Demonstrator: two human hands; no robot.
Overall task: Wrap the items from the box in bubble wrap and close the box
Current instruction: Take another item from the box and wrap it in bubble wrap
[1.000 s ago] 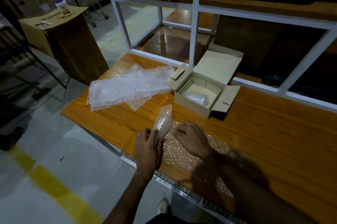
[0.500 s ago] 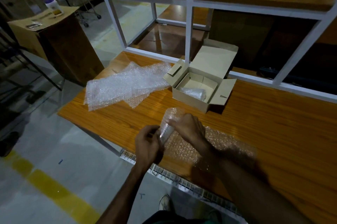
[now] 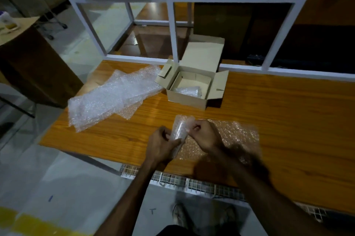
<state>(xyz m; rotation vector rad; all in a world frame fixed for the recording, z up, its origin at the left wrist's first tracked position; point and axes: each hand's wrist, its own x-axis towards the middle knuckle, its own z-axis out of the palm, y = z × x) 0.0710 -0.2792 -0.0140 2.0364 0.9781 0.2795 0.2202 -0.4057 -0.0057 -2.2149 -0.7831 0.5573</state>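
Note:
A small item rolled in bubble wrap [image 3: 179, 129] is held upright over the front of the wooden table [image 3: 278, 116]. My left hand [image 3: 162, 146] grips its lower part. My right hand [image 3: 204, 134] pinches the wrap at its right side; the rest of that bubble wrap sheet [image 3: 236, 135] trails flat on the table to the right. Behind stands the open cardboard box [image 3: 189, 99], flaps up, with one wrapped bundle [image 3: 189, 91] inside. The item under the wrap is hidden.
A pile of spare bubble wrap sheets [image 3: 113, 97] lies at the table's left. A white shelf frame [image 3: 172, 24] rises behind the box. A large carton [image 3: 32, 63] with a white container [image 3: 6, 22] stands at left. A wire tray [image 3: 172, 180] runs under the front edge.
The right hand has pulled the sheet over the item, from lying flat beside it to pinching the wrap against the roll. The left hand now grips the roll lower down.

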